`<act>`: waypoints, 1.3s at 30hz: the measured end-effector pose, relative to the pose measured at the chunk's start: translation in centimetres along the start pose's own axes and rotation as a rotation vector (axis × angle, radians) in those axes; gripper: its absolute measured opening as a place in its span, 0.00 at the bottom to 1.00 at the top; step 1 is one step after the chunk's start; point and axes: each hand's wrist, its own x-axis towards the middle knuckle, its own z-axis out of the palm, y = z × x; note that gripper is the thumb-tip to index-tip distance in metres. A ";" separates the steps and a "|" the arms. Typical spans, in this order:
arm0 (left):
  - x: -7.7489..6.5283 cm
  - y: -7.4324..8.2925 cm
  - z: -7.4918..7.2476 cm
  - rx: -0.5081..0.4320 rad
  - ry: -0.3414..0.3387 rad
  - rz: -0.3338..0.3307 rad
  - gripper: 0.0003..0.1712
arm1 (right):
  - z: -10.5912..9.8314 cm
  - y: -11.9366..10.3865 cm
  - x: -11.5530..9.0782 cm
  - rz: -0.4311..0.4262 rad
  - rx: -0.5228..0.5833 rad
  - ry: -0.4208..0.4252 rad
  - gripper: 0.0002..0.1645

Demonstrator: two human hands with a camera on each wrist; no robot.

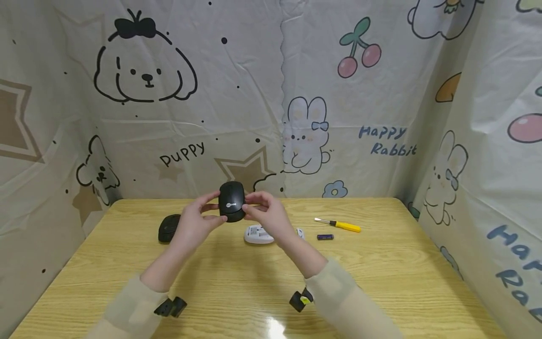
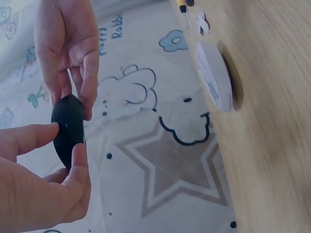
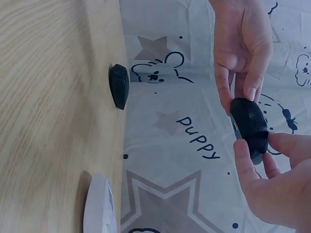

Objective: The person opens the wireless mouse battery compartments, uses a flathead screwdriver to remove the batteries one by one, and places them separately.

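Observation:
Both hands hold a black computer mouse [image 1: 231, 195] up above the table, its logo side facing the head camera. My left hand [image 1: 195, 220] pinches its left edge between thumb and fingers. From the other side, my right hand [image 1: 271, 215] grips the right edge the same way. Ridged sides of this mouse [image 2: 68, 127] show in the left wrist view, with fingertips of both hands on it. Below the right hand lies a white mouse [image 1: 256, 235], underside up, partly covered by the hand. A small white piece [image 1: 300, 233] shows just past the right wrist.
A second black mouse [image 1: 167, 229] sits at the left, partly behind the left hand. On the right lie a yellow-handled screwdriver [image 1: 345, 226] and a dark purple battery [image 1: 325, 237]. Patterned cloth [image 1: 254, 94] hangs behind the wooden table [image 1: 237, 292] and along both sides.

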 end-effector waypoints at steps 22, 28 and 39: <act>-3.4 1.4 3.1 -0.185 -0.094 0.017 0.37 | -4.9 -0.7 -4.3 0.062 -0.045 -0.122 0.33; -4.1 0.7 4.4 -0.222 -0.108 0.057 0.37 | -6.0 -0.5 -5.5 0.074 -0.099 -0.141 0.35; -5.2 -0.8 6.3 -0.312 -0.141 0.108 0.35 | -7.4 0.3 -7.4 0.119 -0.091 -0.172 0.39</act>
